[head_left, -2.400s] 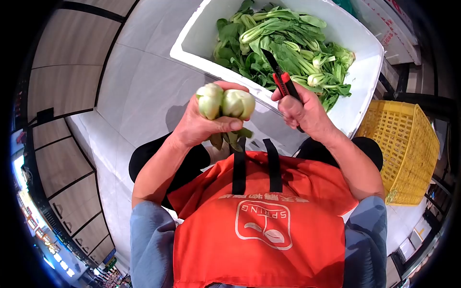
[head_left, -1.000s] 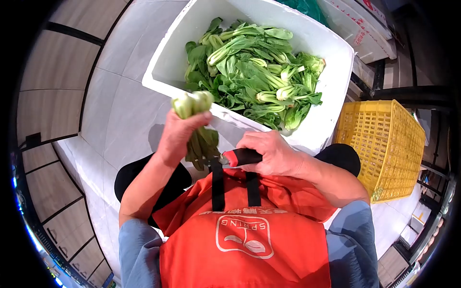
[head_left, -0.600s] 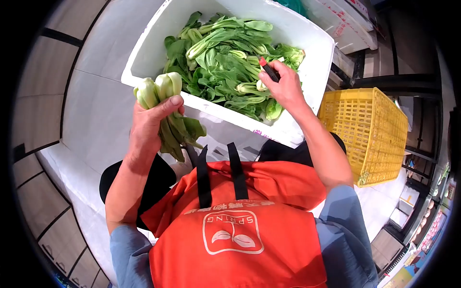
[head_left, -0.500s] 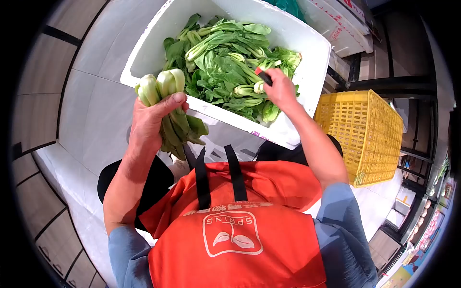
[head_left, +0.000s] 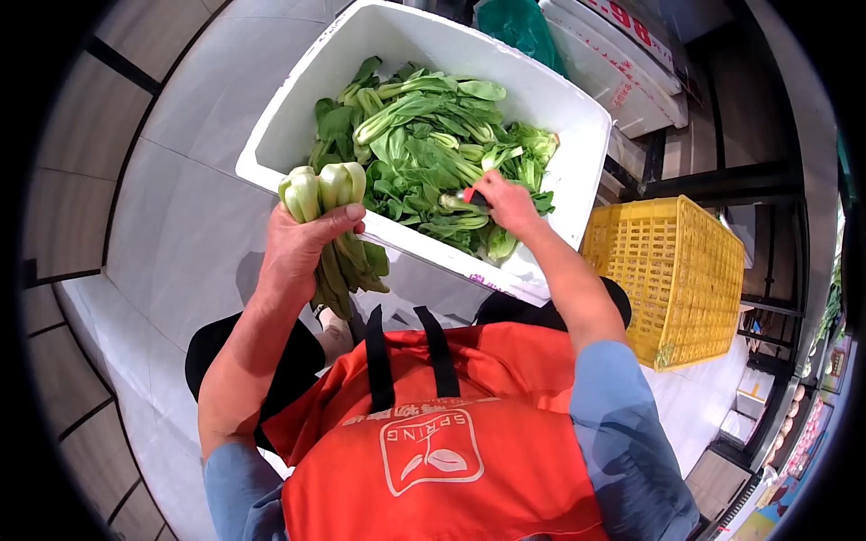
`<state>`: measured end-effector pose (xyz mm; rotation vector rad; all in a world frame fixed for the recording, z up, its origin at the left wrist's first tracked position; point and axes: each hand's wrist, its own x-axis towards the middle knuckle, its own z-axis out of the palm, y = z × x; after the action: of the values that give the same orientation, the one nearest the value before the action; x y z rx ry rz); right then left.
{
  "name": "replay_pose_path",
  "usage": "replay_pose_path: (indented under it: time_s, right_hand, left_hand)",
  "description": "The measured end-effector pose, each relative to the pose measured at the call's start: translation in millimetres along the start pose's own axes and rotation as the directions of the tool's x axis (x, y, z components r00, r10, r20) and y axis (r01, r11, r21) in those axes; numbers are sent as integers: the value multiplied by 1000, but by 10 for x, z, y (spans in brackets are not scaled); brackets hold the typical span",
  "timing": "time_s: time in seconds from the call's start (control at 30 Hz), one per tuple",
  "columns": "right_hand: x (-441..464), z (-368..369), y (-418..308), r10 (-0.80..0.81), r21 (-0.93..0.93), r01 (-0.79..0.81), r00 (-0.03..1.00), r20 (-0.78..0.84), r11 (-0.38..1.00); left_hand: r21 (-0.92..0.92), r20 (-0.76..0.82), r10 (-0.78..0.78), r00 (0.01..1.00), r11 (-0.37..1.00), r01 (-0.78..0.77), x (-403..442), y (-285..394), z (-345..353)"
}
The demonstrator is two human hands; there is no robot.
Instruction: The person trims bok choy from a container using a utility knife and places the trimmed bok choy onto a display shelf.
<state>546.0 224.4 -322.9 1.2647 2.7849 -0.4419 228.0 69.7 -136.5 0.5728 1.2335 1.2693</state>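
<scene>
My left hand [head_left: 293, 248] is closed around a bunch of bok choy [head_left: 322, 191]. The pale stem ends point up and the leaves hang down past my palm, near the front left corner of the white foam box [head_left: 415, 242]. My right hand [head_left: 508, 206] is inside the box, closed on a small tool with a black-and-red handle [head_left: 475, 197]. A bit of shiny metal shows at its tip; its exact kind is unclear. The tool lies low over the loose bok choy [head_left: 406, 126] heaped in the box, close to some pale stems.
A yellow plastic crate [head_left: 667, 279] stands right of the box. Behind it are a black rack [head_left: 722, 185] and stacked white foam boxes [head_left: 618, 68]. A green plastic bag [head_left: 519, 34] lies at the back. Grey tiled floor [head_left: 194, 216] extends to the left.
My right hand has moved lower and to the left with the tool, now down at the stems. My left hand still holds its bunch. The whole view has shifted slightly.
</scene>
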Motion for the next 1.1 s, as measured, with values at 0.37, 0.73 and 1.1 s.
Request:
replay_pose_path:
  time_s: [0.37, 0.73, 1.1]
  right_hand:
    - [-397, -1851, -851, 269, 942, -75, 963, -17, 328]
    - [-551, -1643, -1536, 301, 977, 207, 930, -213, 53]
    - [-544, -1554, -1541, 199, 996, 88, 976, -90, 21]
  left_hand:
    - [208, 84, 180, 980, 959, -194, 83, 66, 256]
    - [67, 283, 241, 928, 960, -270, -125, -174, 641]
    - [84, 254, -20, 967, 996, -2, -90, -210, 607]
